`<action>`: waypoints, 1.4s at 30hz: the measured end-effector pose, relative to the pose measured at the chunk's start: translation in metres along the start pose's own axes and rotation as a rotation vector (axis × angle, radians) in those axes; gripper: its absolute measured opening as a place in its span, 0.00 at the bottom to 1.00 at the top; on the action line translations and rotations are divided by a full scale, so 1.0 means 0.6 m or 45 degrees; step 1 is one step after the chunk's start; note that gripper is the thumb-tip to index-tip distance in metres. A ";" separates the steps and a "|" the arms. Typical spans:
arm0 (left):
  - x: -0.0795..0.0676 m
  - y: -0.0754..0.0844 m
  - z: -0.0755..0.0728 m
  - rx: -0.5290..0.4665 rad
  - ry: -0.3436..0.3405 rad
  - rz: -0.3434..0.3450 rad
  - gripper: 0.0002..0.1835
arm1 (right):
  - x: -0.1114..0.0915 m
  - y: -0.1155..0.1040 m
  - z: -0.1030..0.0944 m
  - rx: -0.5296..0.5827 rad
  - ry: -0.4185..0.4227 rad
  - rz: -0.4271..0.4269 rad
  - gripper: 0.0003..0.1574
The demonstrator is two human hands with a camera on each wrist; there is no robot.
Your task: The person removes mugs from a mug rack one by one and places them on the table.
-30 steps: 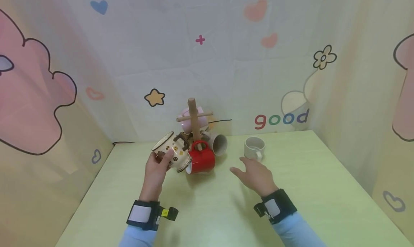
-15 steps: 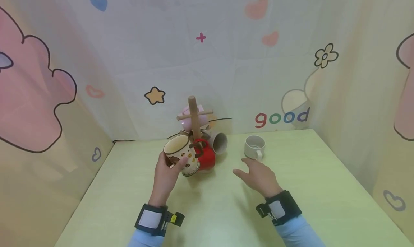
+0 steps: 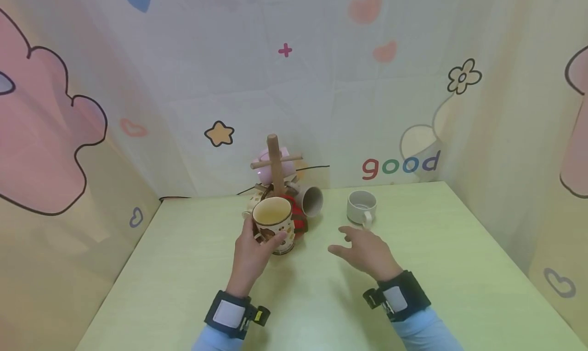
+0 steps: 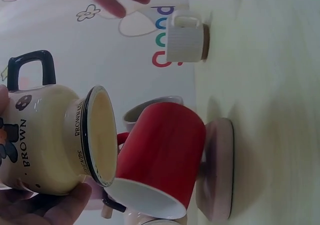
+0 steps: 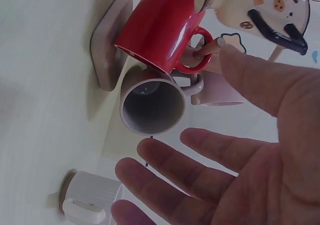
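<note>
My left hand (image 3: 254, 251) grips a cream mug (image 3: 272, 216) with a dark handle and brown bear print. It is held nearly upright, mouth up, in front of the wooden mug tree (image 3: 274, 162). Lettering reading "BROWN" shows on its side in the left wrist view. Behind it a red mug (image 4: 162, 155) hangs tilted on the tree, mostly covered in the head view. My right hand (image 3: 367, 254) hovers with fingers spread, holding nothing, just in front of a white mug (image 3: 360, 204) standing on the table.
On the tree also hang a pink mug (image 3: 265, 175) high up, a grey mug (image 3: 313, 202) at the right, and another cream mug (image 3: 251, 204) at the left, partly hidden. A printed cloth (image 3: 321, 101) closes off the back of the table (image 3: 459, 269).
My left hand has moved right with the cream mug and turned it from tilted to nearly upright, so it now covers most of the red mug. My right hand has barely shifted.
</note>
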State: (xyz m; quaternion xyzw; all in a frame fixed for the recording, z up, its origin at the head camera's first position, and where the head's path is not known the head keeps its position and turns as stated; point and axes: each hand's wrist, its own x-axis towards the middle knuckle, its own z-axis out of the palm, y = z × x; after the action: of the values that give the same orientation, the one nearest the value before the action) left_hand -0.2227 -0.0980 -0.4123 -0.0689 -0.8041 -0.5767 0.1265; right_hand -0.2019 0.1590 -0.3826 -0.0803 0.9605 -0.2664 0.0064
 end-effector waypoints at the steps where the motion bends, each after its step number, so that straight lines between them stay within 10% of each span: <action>1: -0.001 -0.001 0.003 0.001 -0.009 0.002 0.44 | -0.001 -0.002 -0.001 0.004 -0.009 0.002 0.37; 18: -0.021 -0.012 0.047 0.174 -0.137 0.160 0.46 | -0.004 -0.030 -0.005 -0.060 -0.069 -0.061 0.35; 42: -0.032 -0.022 0.077 0.237 -0.313 0.372 0.46 | -0.011 -0.013 0.021 0.111 -0.058 -0.242 0.07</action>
State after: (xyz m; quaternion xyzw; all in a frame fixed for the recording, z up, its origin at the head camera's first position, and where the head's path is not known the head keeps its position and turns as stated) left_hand -0.2137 -0.0578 -0.4439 -0.2426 -0.8447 -0.4628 0.1157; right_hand -0.1936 0.1469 -0.3895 -0.1769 0.9357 -0.3053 0.0065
